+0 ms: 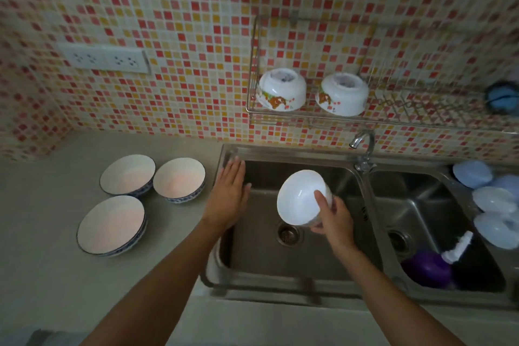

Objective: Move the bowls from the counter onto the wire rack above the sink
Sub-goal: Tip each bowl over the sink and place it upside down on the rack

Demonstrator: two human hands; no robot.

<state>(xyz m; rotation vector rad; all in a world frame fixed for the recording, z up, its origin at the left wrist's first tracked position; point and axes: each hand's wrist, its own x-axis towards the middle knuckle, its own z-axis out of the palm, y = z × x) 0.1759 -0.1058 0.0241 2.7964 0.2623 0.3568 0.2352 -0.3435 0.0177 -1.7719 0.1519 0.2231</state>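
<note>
The right hand (334,218) grips a white bowl (303,196) over the left basin of the sink (362,284), thumb inside the rim and fingers (320,226) closed around its outside, the bowl tilted with its opening facing the camera. The left hand (229,196) lies flat and empty, fingers spread, at the sink's left edge. Three blue-rimmed bowls (129,194) sit upright close together on the surface (42,247) to the left, while two white bowls (311,93) rest upside down side by side on the wire rack (421,105) on the far wall.

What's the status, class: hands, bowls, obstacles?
Right hand holds white bowl over sink; left hand empty. Two bowls racked, three on counter. Path clear.
</note>
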